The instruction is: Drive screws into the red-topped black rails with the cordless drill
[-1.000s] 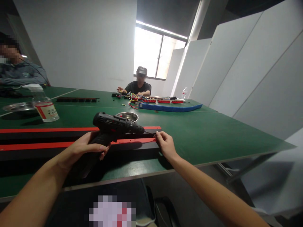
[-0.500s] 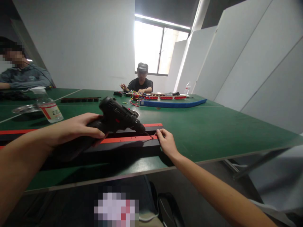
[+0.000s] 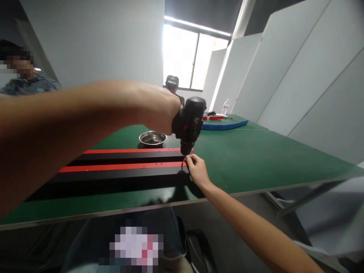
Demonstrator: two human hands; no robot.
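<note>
Green table (image 3: 256, 159): bowl (image 3: 152, 138) behind rail (image 3: 122, 166); left hand (image 3: 159, 110) grips drill (image 3: 189, 123), right hand (image 3: 196, 172) pinched.

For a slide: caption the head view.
Left hand points a black drill down at a red strip, right hand pinching beside its tip.

Nothing legible; the red mark on the drill (image 3: 189, 123) seems too blurred.

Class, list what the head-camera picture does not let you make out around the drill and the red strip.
All in the head view:
- Tip of the drill and any screw: too small, covered by fingers of the right hand.
- Grip of the left hand on the trigger: hidden by its own back.
- Contents of the metal bowl: too small, dark.
- Left part of the table: behind the left forearm.
</note>
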